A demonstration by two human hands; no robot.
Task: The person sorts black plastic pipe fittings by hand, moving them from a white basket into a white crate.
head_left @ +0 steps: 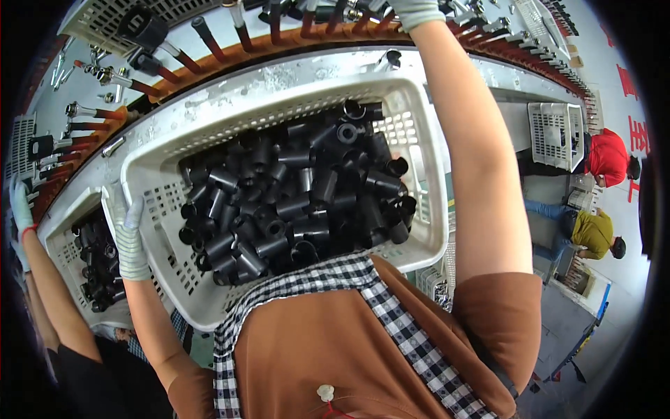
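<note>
Closest to camera: brown apron with checked collar (391, 321) filling the bottom of the view. Just above it, white perforated plastic crate (426, 160), tilted, near edge against the wearer's chest, packed with short black tube fittings (293, 202) lying in a loose heap at all angles. Left hand (128, 234), in a grey knit glove, is on the crate's left rim, fingers spread and pressed flat against the wall, thumb side up; bracing it rather than wrapped round it. Right arm runs straight up past the crate's right wall, well clear of the fittings; right hand (417, 12) in a grey glove sits at the top edge of the view over the rack, mostly cut off, so can't tell if it's apart or closed on anything. Left of the main crate, lower: second white crate (59, 244) with more black fittings, another person's gloved hand (19, 209) and bare forearm alongside it. Behind both crates: grey metal bench edge (279, 77), scuffed and paint-flecked. Beyond that: curved orange rail (230, 49) carrying a row of red-handled pegs, some capped with black parts. Far right on the floor: an empty white crate (555, 133), one person in red (607, 157), another in yellow (593, 234).
</note>
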